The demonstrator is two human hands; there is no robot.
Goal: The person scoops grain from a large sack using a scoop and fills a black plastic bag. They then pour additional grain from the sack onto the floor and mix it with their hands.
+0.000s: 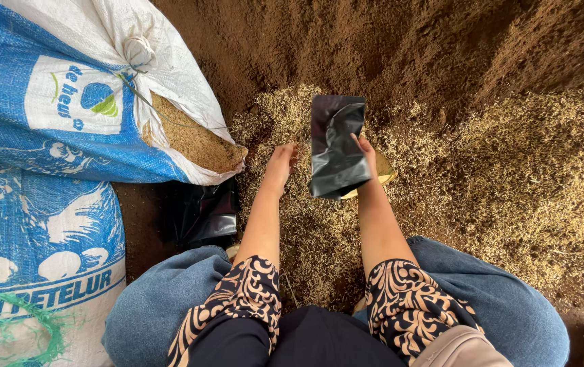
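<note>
My right hand [367, 151] grips a flat black plastic bag [335, 144], held upright over a heap of yellowish husks [509, 183]. A bit of a yellow object [384, 171] shows behind the bag under that hand. My left hand [280, 165] reaches down to the husks just left of the bag, fingers together and pointing down; whether it holds any husks is hidden. Both forearms come out of patterned black and tan sleeves over my blue-jeaned knees.
A blue and white woven sack [68, 95] lies at the left, torn open and spilling husks [190, 139]. A second sack [34, 258] stands below it. A stack of black plastic bags [205, 214] lies beside my left knee. Dark brown soil [373, 41] lies beyond.
</note>
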